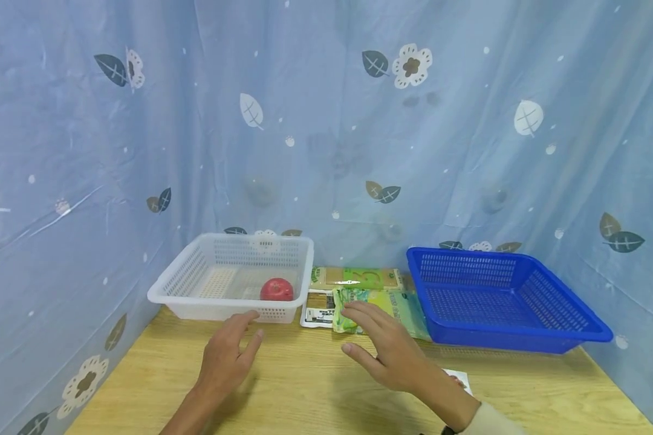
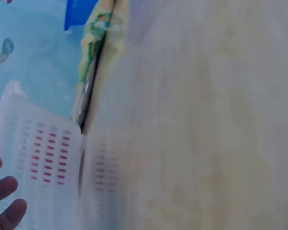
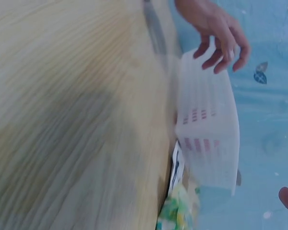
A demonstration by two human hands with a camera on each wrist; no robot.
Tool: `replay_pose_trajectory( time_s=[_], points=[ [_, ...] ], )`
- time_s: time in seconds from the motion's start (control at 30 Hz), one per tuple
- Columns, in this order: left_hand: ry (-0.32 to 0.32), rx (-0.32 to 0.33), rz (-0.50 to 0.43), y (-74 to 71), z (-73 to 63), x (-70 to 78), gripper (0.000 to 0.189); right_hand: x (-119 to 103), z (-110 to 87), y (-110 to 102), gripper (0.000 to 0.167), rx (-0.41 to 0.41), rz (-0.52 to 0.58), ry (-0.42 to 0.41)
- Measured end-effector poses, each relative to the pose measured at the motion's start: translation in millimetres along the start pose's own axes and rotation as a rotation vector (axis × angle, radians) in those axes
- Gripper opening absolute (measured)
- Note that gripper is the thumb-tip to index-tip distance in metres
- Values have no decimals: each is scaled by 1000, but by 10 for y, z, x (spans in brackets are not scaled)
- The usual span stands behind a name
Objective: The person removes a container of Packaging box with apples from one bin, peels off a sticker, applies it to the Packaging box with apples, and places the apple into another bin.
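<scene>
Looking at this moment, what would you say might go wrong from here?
The red fruit lies loose in the white basket, so it might roll if the basket tips. The left hand, near that basket's front rim, could knock it. The green packet lies beside the blue basket; moving either may shift the other.

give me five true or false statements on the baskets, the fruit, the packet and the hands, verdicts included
1. The round red fruit lies in the white rectangular plastic basket. True.
2. The green-and-yellow plastic packet lies between the white basket and the blue rectangular plastic basket. True.
3. In the head view, the blue basket stands left of the white basket. False: it stands to the right.
4. The person's left hand and right hand are apart from each other. True.
5. The right hand holds the red fruit. False: it holds nothing, and the fruit is in the white basket.
</scene>
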State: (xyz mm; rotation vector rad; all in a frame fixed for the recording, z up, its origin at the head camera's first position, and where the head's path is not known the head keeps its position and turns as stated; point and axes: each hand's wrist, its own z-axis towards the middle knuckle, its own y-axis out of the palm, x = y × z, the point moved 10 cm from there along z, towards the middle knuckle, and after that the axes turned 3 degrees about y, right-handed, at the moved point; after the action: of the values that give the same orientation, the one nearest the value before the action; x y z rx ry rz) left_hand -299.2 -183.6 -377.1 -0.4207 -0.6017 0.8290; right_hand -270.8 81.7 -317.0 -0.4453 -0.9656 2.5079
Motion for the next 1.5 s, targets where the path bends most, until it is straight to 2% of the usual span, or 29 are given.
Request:
replay_pose_trajectory(
  time_s=[0.17,0.27,0.37,0.5,0.6,0.8,0.97,1.1,1.27,1.4,1.5],
  points=[
    [-288,64,-180,-53,-38,-370,17,17,113,202,51,-13,95,60],
    [-420,130,-206,-86,-58,-535,15,36,183,284,49,-24,118,98],
    [-502,201,-235,-83,-70,-630,13,87,262,353,49,-43,154,150],
    [-621,324,-413,-33,-95,-762,17,161,379,458,49,-59,248,213],
    [-702,447,-543,-11,-138,-857,26,188,461,528,47,-56,317,237],
    [-795,673,-695,-22,-224,-961,29,176,580,688,48,-83,411,286],
    [-853,818,-815,-17,-268,-1031,21,152,699,803,51,-123,392,313],
    [-915,886,-924,33,-265,-1065,24,194,797,865,53,-143,376,360],
    [-998,972,-1099,130,-257,-1093,35,294,904,948,51,-144,503,482],
    [-1027,976,-1190,168,-241,-1104,36,347,983,1045,52,-150,609,548],
    [-1036,955,-1260,183,-227,-1123,32,374,1032,1135,53,-178,621,570]
  ],
)
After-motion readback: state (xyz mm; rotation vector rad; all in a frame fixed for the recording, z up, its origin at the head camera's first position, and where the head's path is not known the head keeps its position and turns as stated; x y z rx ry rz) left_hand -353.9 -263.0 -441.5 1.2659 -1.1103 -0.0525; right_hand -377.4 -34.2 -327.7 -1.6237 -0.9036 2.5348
